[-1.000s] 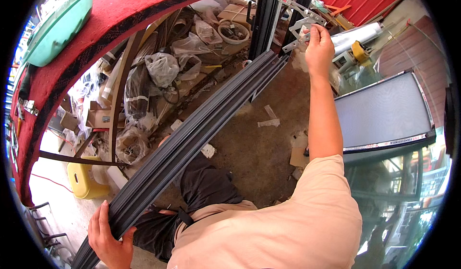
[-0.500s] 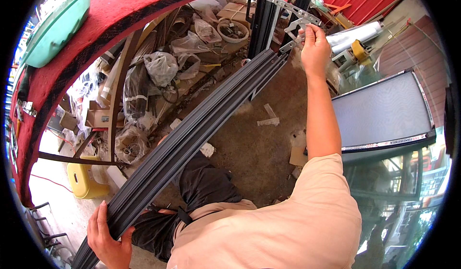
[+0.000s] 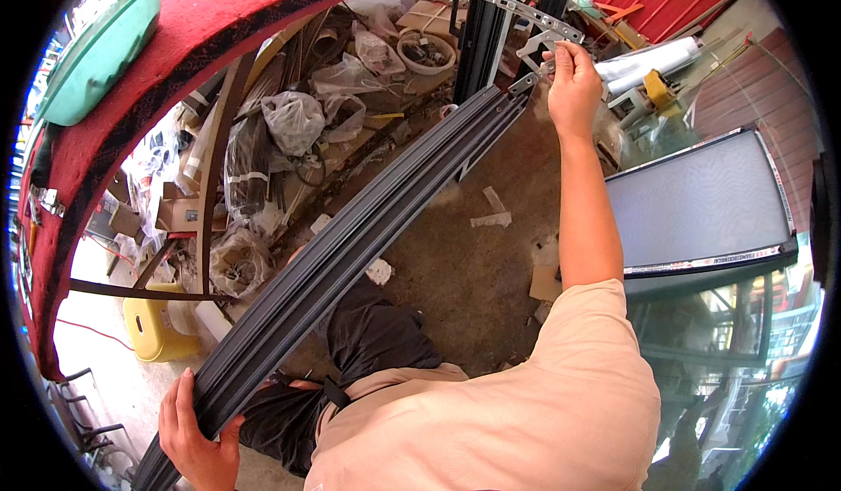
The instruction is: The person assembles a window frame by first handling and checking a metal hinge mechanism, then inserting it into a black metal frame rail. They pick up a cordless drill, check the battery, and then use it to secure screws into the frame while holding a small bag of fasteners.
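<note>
A long dark grey metal frame profile [image 3: 350, 263] runs slantwise from the lower left up to the upper middle. Near its lower end my left hand [image 3: 200, 434] is wrapped round it, thumb on one side and fingers on the other. At its far end, a silver slotted hinge arm [image 3: 534, 20] with several linked bars sticks out past the profile. My right hand [image 3: 574, 84] pinches one part of this hinge arm, fingers closed, with my arm stretched out.
Upright dark profiles [image 3: 482, 35] stand at the far end. A red-topped table [image 3: 289, 0] curves along the left, bearing a green basin [image 3: 105, 49]. A yellow stool [image 3: 158, 329] stands below. To the right lie a mesh screen panel [image 3: 701, 202] and glass sheets [image 3: 701, 342].
The hinge arm's free end has shifted very slightly left. Both hands keep their hold, almost still.
</note>
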A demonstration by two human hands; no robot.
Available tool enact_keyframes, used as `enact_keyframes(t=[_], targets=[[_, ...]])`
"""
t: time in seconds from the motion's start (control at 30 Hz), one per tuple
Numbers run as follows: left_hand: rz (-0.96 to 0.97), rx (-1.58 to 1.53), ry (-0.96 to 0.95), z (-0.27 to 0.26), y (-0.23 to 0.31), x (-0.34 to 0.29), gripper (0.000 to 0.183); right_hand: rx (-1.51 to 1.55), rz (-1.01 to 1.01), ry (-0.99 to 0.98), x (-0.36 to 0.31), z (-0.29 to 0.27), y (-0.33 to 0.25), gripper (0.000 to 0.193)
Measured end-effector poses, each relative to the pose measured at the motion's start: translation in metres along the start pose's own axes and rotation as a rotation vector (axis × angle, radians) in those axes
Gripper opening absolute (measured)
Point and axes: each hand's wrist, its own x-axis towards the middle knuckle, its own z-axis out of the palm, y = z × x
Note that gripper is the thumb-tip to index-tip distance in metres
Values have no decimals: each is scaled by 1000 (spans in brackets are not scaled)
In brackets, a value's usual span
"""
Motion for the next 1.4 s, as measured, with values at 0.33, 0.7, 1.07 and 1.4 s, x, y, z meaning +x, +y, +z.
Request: enact_keyframes(t=[0.33,0.7,1.07,1.4], targets=[[-27,81,54,-7,17,4,70,-12,-26,-8,-7,-3,4,24],[-40,-7,-5,0,4,-1,92,-70,-43,-29,-11,-7,-8,23],[-36,8,-4,-1,2,-1,96,-68,-92,-140,-9,-10,-19,21],[-14,48,25,-7,12,4,78,-59,37,-54,-5,-2,-1,22]])
